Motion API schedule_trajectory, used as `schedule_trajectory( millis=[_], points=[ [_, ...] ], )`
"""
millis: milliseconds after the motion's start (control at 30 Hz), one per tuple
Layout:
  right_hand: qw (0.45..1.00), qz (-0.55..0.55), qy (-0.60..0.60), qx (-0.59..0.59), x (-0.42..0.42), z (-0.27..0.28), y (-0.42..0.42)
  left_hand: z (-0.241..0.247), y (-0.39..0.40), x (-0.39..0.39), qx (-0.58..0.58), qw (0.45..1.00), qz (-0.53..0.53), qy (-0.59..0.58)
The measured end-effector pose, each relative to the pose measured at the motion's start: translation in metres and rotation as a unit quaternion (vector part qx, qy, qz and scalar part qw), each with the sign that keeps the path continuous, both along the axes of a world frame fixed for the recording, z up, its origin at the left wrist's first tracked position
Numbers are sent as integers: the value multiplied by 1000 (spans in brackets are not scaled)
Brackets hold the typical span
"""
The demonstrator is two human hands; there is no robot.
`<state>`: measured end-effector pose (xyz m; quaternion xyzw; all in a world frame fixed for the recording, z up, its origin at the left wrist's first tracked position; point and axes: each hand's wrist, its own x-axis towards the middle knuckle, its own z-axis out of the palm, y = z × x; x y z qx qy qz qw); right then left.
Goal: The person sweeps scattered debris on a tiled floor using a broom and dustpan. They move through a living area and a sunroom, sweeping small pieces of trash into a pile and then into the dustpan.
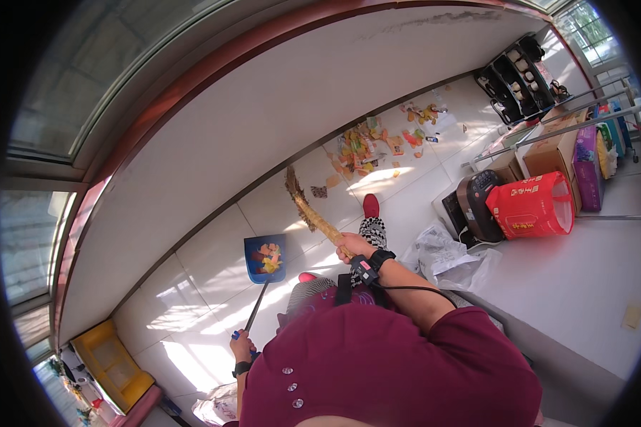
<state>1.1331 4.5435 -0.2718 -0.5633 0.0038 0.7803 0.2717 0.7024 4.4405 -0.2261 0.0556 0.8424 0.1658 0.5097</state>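
Note:
My right hand [351, 247] is closed round the handle of a straw broom [320, 223]. The broom's frayed bristles reach up and left over the tiled floor towards the wall. My left hand [242, 347] grips the blue end of a long-handled dustpan. Its blue pan [253, 273] lies flat on the floor, with orange and yellow scraps [271, 262] in it. A pile of crumpled wrappers, paper and peel-like scraps [360, 149] lies along the foot of the wall, beyond the broom, with more scattered to its right.
On the right, a white ledge [555, 272] bears a red bag [534, 205], a brown appliance [478, 205], cardboard boxes and clear plastic bags [443, 256]. A shoe rack [518, 80] stands at the upper right. At the lower left is a yellow crate [133, 388]. My red shoe [371, 205] is near the scraps.

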Motion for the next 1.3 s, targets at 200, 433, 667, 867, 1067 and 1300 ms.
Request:
schedule_trajectory(
  millis=[200, 433, 667, 867, 1067, 1300],
  points=[
    [980, -74, 157, -102, 104, -63, 73, 5, 32, 83, 8, 998, 22, 54],
    [933, -324, 125, -89, 351, -55, 119, 22, 65, 184, 22, 997, 46, 51],
    [949, -299, -94, -46, 457, -41, 103, 26, 87, 254, -2, 998, 36, 54],
    [976, -195, -77, -58, 439, -15, 59, 13, 94, 289, -12, 999, 41, 14],
    [993, -30, -51, -103, 400, -14, 9, -13, 68, 288, 8, 998, 51, -20],
    [959, 132, -240, -74, 450, -64, -5, 5, 25, 290, 3, 993, 114, -29]
  ],
)
